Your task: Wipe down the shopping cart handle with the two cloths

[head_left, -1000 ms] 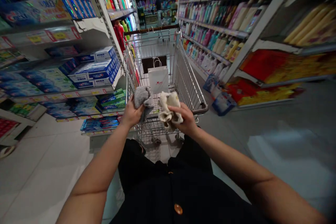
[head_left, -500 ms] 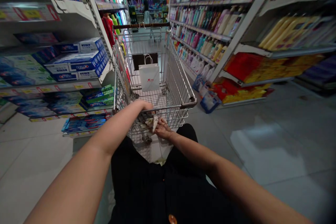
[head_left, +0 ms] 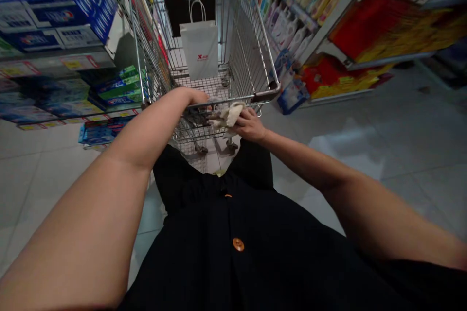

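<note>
A wire shopping cart (head_left: 251, 43) stands right in front of me, its near rim crossing above my knees. My left hand (head_left: 197, 96) reaches over that rim at the middle, and its fingers are mostly hidden behind the bar. Just outside the near wall, my right hand (head_left: 250, 124) is closed on a crumpled pale cloth (head_left: 233, 114), which bunches up against the rim. Inside the cart, a white paper bag (head_left: 200, 51) with twisted handles and a red logo stands upright toward the far end.
On the left, shelves hold blue and white toothpaste boxes (head_left: 54, 14). Bottles (head_left: 292, 29) line the right shelf, with red and yellow packs (head_left: 365, 34) nearer. A blue and white pack (head_left: 292, 97) sits on the floor by the cart's right side. Grey tiles (head_left: 394, 136) spread to the right.
My view has tipped downward, so the cart sits higher in the picture. My right hand has moved up and right along the near rim with the cloth. My left hand stays over the rim.
</note>
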Tool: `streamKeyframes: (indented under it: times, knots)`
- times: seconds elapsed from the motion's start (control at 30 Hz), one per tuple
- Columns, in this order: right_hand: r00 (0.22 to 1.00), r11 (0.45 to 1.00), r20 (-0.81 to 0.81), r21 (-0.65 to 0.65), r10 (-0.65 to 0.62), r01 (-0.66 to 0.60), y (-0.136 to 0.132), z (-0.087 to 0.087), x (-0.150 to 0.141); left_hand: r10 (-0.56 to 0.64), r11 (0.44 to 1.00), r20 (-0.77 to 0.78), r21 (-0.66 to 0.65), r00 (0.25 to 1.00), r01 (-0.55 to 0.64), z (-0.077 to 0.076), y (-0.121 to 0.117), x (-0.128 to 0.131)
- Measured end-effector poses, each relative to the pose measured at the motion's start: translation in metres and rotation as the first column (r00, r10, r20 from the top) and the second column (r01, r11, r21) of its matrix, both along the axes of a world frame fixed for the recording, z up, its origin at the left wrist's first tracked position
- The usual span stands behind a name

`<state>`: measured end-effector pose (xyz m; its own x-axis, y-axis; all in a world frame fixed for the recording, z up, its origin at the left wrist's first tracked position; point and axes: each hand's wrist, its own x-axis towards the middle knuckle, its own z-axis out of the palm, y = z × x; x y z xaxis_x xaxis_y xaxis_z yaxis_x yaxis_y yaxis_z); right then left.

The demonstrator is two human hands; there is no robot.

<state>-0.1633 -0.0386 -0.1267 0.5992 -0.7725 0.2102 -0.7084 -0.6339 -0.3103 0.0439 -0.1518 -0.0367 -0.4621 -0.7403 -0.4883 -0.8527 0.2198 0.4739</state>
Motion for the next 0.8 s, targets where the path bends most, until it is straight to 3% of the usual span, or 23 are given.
streamKeyframes:
  times: [0.07,0.17,0.43,0.57,0.7,0.8]
  knots:
    - [0.999,0.994,0.036,-0.098,-0.035,0.038,-0.005,0.000,-0.016,-0.032,0.993,0.070,0.116,0.997,0.024,0.000,-0.005,-0.002]
    - [0.998,0.991,0.045,-0.126,-0.043,0.048,-0.013,-0.002,-0.028,-0.064,0.993,0.063,0.102,0.996,0.057,0.003,-0.008,-0.004]
    - [0.983,0.986,-0.102,0.084,0.150,-0.142,-0.017,-0.024,-0.009,-0.171,0.983,-0.017,0.069,0.985,0.172,0.002,-0.012,-0.005]
    - [0.969,0.965,-0.156,0.210,0.191,-0.157,-0.017,-0.037,0.003,-0.156,0.984,-0.060,0.072,0.986,0.160,0.001,-0.015,-0.005]
    - [0.970,0.944,-0.114,0.278,0.215,-0.176,-0.021,-0.046,0.006,-0.149,0.985,-0.105,0.069,0.983,0.157,0.003,-0.015,-0.005]
    - [0.963,0.936,-0.084,0.273,0.255,-0.224,-0.023,-0.047,-0.002,-0.228,0.974,-0.077,-0.003,0.971,0.229,0.008,-0.013,-0.006]
